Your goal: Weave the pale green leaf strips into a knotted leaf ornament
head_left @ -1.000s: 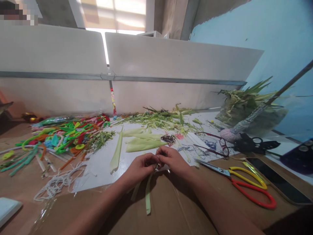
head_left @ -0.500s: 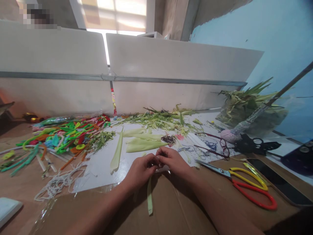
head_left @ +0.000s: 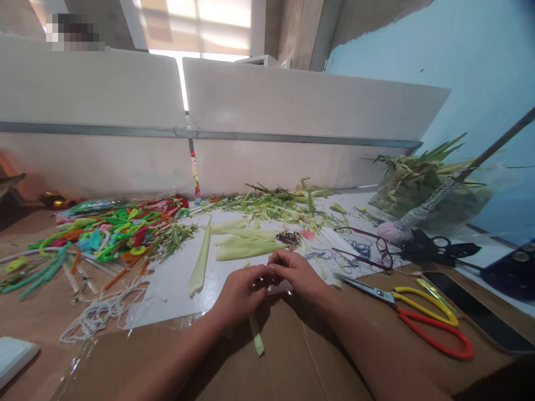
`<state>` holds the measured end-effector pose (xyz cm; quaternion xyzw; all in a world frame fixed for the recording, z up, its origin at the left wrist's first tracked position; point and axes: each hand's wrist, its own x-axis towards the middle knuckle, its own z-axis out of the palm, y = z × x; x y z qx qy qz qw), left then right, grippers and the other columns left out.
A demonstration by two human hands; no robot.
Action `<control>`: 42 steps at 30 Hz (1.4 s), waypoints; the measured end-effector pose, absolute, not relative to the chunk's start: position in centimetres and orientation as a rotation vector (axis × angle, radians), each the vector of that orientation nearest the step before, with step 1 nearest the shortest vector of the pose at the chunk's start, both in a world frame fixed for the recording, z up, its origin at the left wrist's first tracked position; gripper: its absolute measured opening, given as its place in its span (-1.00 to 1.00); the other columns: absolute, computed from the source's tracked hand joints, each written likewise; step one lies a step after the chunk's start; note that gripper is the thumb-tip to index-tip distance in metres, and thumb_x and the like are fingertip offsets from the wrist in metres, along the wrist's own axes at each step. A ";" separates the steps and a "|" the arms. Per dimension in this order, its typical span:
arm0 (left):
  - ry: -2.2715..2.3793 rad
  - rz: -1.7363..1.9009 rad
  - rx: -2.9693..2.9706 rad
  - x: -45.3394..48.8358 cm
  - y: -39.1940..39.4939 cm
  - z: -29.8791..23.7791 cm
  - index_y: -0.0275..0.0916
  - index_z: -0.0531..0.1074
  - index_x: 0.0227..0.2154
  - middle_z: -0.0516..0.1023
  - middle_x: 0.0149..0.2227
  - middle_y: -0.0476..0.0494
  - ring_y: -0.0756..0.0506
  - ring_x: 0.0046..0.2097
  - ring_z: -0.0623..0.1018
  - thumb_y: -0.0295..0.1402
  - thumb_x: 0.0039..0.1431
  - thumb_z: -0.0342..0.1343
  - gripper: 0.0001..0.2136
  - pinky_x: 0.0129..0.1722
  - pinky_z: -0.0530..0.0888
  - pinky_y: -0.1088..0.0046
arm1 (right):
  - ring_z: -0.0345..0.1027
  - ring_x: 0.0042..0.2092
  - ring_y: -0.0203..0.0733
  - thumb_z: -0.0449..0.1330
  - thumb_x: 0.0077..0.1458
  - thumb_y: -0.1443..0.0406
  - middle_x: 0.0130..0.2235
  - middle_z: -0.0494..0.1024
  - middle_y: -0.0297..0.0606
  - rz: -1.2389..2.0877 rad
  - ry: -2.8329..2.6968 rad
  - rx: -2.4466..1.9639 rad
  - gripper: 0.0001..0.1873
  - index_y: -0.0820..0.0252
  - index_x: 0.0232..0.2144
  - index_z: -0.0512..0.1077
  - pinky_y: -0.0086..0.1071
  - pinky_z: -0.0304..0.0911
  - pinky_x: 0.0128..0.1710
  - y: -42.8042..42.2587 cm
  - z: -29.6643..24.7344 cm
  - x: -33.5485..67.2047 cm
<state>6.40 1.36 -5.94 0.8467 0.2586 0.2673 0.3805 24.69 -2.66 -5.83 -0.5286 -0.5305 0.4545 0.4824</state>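
Observation:
My left hand (head_left: 243, 289) and my right hand (head_left: 298, 274) meet fingertip to fingertip over the near edge of the white sheet (head_left: 179, 292). A narrow pale green corn husk strip (head_left: 256, 336) hangs from beneath my left hand, which is closed on it. The fingers of my right hand are pinched against those of the left; whatever sits between them is hidden. Just beyond, broad corn husk pieces (head_left: 246, 247) lie flat on the sheet. Another single husk (head_left: 201, 262) lies to their left, its narrow end pointing away from me.
Scissors (head_left: 387, 296) with red and yellow handles lie right of my hands, beside a phone (head_left: 476, 312). Eyeglasses (head_left: 376, 253) rest farther back. Colourful pipe cleaners (head_left: 117, 231) and white string (head_left: 104, 306) are at left. Shredded husk (head_left: 276, 205) is heaped before the white partition (head_left: 309, 106).
The hanging husk strip has swung slightly and its lower end sits a little higher. Both hands stay at nearly the same spot, with small finger movements.

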 end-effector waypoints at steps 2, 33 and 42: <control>0.663 0.682 2.132 6.4 1.4 -6.0 -0.11 0.59 -0.12 0.68 -0.16 -0.01 -0.11 -0.16 0.61 -0.62 0.03 0.02 -0.58 -0.12 0.44 0.46 | 0.35 -0.44 -0.23 0.27 -0.05 0.24 -0.49 0.48 -0.36 1.116 -1.280 -1.277 -0.87 0.17 -0.45 0.42 -0.37 0.24 -0.42 -2.6 -5.9 24.7; 0.729 0.803 1.269 7.5 2.6 -7.5 -0.23 0.42 -0.37 0.58 -0.36 -0.10 -0.03 -0.41 0.45 -0.05 0.00 0.33 -0.65 -0.42 0.32 0.49 | 0.41 -0.18 -0.08 0.24 0.12 0.28 -0.26 0.52 -0.25 0.627 -1.563 -1.414 -0.91 0.12 -0.43 0.50 -0.25 0.26 -0.14 -2.8 -5.5 25.5; 0.812 0.854 1.336 7.4 2.8 -7.6 -0.24 0.40 -0.42 0.51 -0.48 -0.01 -0.05 -0.42 0.48 -0.23 -0.07 0.31 -0.75 -0.41 0.33 0.47 | 0.38 -0.05 -0.03 0.29 0.10 0.33 -0.03 0.44 -0.15 0.533 -1.653 -1.385 -0.96 0.13 -0.41 0.53 -0.21 0.27 -0.09 -3.4 -4.5 25.1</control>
